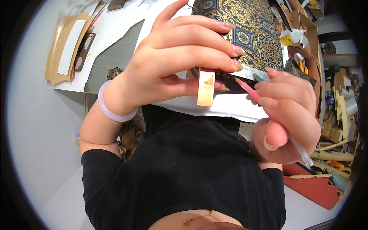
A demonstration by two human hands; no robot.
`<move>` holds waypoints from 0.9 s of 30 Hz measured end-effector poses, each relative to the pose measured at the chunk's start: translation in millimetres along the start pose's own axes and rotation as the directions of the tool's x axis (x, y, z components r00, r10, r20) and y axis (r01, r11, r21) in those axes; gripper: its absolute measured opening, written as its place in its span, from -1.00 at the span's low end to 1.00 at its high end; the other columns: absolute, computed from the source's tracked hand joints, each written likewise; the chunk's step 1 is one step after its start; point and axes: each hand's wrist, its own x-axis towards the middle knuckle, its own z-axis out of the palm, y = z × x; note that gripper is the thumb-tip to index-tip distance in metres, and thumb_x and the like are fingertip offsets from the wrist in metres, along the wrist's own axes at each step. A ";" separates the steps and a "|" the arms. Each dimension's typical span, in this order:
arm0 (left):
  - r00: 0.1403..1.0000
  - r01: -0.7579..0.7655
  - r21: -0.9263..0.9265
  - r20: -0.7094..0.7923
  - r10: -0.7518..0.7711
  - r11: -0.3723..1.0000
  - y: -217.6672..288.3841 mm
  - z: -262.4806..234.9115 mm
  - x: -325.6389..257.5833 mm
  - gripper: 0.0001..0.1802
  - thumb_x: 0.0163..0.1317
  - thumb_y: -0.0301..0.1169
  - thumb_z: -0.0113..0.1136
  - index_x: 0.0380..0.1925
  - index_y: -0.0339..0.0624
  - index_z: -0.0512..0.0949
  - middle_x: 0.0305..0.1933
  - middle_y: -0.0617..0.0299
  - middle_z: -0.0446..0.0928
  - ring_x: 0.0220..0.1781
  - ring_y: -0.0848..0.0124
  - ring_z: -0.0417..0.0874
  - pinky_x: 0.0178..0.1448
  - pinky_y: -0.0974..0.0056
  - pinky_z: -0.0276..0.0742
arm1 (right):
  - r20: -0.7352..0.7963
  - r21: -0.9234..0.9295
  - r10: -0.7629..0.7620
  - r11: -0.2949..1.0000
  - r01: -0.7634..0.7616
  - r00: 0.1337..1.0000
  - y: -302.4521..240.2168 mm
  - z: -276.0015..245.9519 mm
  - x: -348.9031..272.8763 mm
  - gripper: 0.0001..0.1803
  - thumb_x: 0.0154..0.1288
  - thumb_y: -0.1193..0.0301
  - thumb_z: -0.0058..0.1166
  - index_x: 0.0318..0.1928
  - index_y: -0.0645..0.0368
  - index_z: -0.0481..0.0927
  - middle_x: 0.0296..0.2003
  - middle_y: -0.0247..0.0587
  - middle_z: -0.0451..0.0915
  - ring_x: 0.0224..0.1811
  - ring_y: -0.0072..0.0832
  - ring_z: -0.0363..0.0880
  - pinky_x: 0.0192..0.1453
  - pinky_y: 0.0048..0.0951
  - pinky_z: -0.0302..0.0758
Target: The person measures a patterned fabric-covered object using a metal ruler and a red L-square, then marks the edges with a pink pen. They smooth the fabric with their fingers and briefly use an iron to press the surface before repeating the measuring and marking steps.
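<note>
Two hands are in view, both the person's own. The left hand (168,61), with one pale bangle (111,109) at its wrist, clamps the near edge of one brocade-covered box (249,30) patterned in gold and dark blue: its fingers lie curved and close together over the top, the thumb presses from below, and one small orange-and-cream block (206,87) hangs between thumb and box edge. The box sits raised in front of the person, above the white sheet (115,27) on the worktable. The right hand (285,119) pinches one thin pink-tipped tool with a clear shaft (255,94), thumb against curled fingers, its tip laid against the dark edge under the left fingertips. Judgement: the step appears to be working along that edge with the tool tip. It would go best with the left grip firm so the box cannot rock, the tool at a shallow angle, light pressure, and the tip kept off the left fingers close beside it; a slip could mark the fabric. Other counts: one tan card stack with a white strip (65,48) at far left, one grey sheet (115,57), one red mat (314,188) at lower right. The clutter at right is too jumbled to count.
</note>
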 end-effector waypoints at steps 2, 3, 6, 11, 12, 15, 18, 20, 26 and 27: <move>0.983 0.176 -0.067 -0.046 -0.180 0.982 20.8 5.3 -0.6 -0.54 -0.01 -0.32 0.74 -0.06 0.01 0.79 0.12 0.19 0.82 0.38 0.05 0.72 0.76 -0.18 0.10 | -0.007 -0.007 0.003 1.000 -0.003 1.000 -0.6 0.2 1.1 -0.42 0.65 -0.15 -0.04 -0.11 0.19 0.51 -0.41 -0.13 0.71 -0.37 -0.24 0.71 -0.12 -0.10 0.75; 0.981 0.180 -0.075 -0.064 -0.185 0.981 21.8 5.7 0.7 -0.60 0.02 -0.33 0.71 -0.10 -0.01 0.81 0.10 0.22 0.82 0.36 0.07 0.74 0.77 -0.16 0.09 | 0.001 0.000 -0.015 1.000 0.015 1.000 0.2 1.5 1.8 -0.41 0.64 -0.16 -0.03 -0.10 0.20 0.51 -0.40 -0.13 0.71 -0.37 -0.24 0.71 -0.12 -0.10 0.74; 0.986 0.153 -0.050 -0.061 -0.156 0.987 23.0 5.9 2.7 -0.65 0.08 -0.32 0.66 -0.10 -0.01 0.82 0.09 0.22 0.83 0.35 0.07 0.74 0.77 -0.16 0.08 | -0.030 0.074 -0.146 0.986 0.148 0.989 7.3 9.7 3.8 -0.40 0.60 -0.16 0.05 -0.07 0.22 0.57 -0.37 -0.13 0.72 -0.36 -0.21 0.70 -0.14 -0.13 0.72; 0.985 0.162 -0.087 -0.047 -0.166 0.983 19.9 3.5 1.8 -0.65 0.09 -0.29 0.66 -0.10 -0.01 0.81 0.10 0.22 0.82 0.35 0.06 0.74 0.78 -0.16 0.06 | 0.027 0.036 -0.091 0.995 0.090 0.995 7.1 2.6 -2.3 -0.40 0.62 -0.17 0.02 -0.05 0.21 0.55 -0.38 -0.13 0.72 -0.38 -0.19 0.69 -0.12 -0.10 0.70; 0.985 0.160 -0.085 -0.052 -0.165 0.983 20.1 4.0 1.5 -0.63 0.07 -0.28 0.68 -0.09 0.00 0.81 0.10 0.23 0.82 0.35 0.06 0.74 0.78 -0.17 0.05 | 0.030 -0.001 -0.055 0.998 0.055 0.998 5.6 -1.4 -4.6 -0.41 0.64 -0.16 -0.02 -0.05 0.20 0.52 -0.41 -0.13 0.71 -0.39 -0.20 0.68 -0.11 -0.10 0.70; 0.983 0.164 -0.088 -0.066 -0.170 0.983 20.9 6.1 0.7 -0.53 -0.03 -0.27 0.74 -0.06 0.01 0.80 0.10 0.25 0.82 0.36 0.06 0.73 0.79 -0.17 0.05 | 0.022 -0.041 0.025 0.999 -0.024 0.999 6.4 -10.8 -9.0 -0.41 0.67 -0.18 -0.11 -0.07 0.17 0.47 -0.46 -0.15 0.70 -0.42 -0.22 0.67 -0.10 -0.10 0.69; 0.985 0.157 -0.082 -0.063 -0.162 0.984 20.8 6.3 0.9 -0.54 -0.02 -0.26 0.74 -0.08 0.01 0.80 0.09 0.24 0.82 0.35 0.05 0.74 0.78 -0.17 0.05 | 0.015 -0.023 0.030 0.999 -0.030 0.999 7.3 -13.9 -7.7 -0.41 0.69 -0.18 -0.15 -0.09 0.15 0.45 -0.48 -0.16 0.69 -0.42 -0.24 0.66 -0.10 -0.11 0.68; 0.983 0.166 -0.073 -0.063 -0.170 0.983 21.6 6.6 1.3 -0.58 0.01 -0.28 0.72 -0.10 0.00 0.80 0.08 0.23 0.82 0.34 0.04 0.75 0.78 -0.18 0.07 | 0.047 -0.059 -0.047 0.997 0.049 0.998 7.5 -10.7 -3.8 -0.42 0.66 -0.16 -0.08 -0.08 0.17 0.48 -0.45 -0.16 0.70 -0.42 -0.24 0.66 -0.12 -0.13 0.67; 0.985 0.154 -0.017 -0.081 -0.155 0.988 23.5 9.7 1.9 -0.75 0.17 -0.39 0.58 -0.14 -0.05 0.78 0.06 0.19 0.82 0.33 0.01 0.75 0.75 -0.21 0.12 | 0.006 0.138 -0.117 0.984 0.115 0.993 8.6 7.1 7.0 -0.42 0.50 -0.12 0.23 -0.11 0.26 0.64 -0.37 -0.13 0.72 -0.40 -0.25 0.66 -0.24 -0.22 0.59; 0.985 0.151 -0.015 -0.082 -0.152 0.988 23.1 9.8 1.7 -0.75 0.17 -0.39 0.58 -0.14 -0.06 0.78 0.06 0.18 0.81 0.33 0.00 0.75 0.75 -0.21 0.12 | 0.049 0.154 -0.123 0.982 0.114 0.991 10.0 6.2 7.8 -0.42 0.47 -0.11 0.25 -0.11 0.26 0.65 -0.37 -0.13 0.72 -0.40 -0.25 0.66 -0.24 -0.24 0.58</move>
